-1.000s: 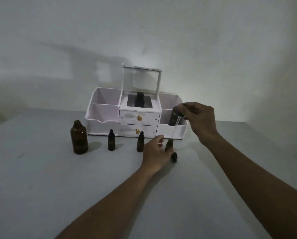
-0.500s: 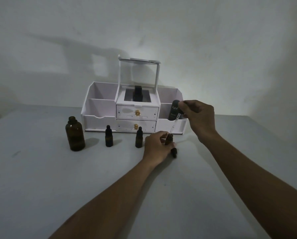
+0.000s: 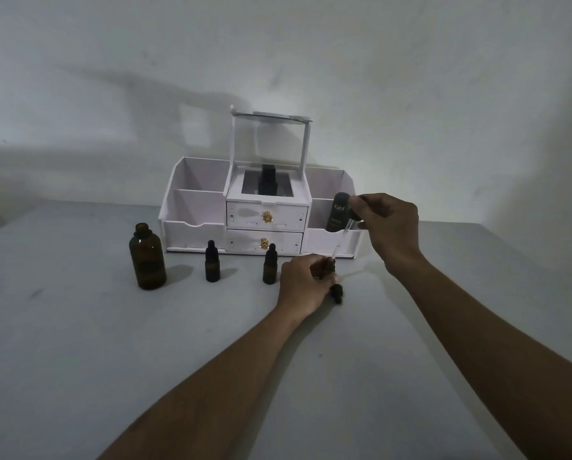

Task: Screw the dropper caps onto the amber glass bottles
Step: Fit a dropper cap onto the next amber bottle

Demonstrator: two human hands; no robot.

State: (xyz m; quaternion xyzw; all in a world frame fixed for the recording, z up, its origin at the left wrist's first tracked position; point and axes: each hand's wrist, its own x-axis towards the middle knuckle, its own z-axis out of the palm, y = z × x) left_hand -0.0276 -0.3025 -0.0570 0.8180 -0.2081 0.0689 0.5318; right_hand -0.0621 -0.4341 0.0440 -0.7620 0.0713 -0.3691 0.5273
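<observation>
Grey desk, bare dim wall: your left hand grips an amber bottle, your right hand pinches a dropper cap.

Brand: we read "Kahf" in pale letters on the dark tube.
Lettering: it runs level across the tube's upper half.
Small print: below the brand we make out a few fainter lines, too small to read.
Place: the tube stands upright in the white organizer's front compartment, at 3 o'clock from the drawers and 9 o'clock from the right hand.
</observation>
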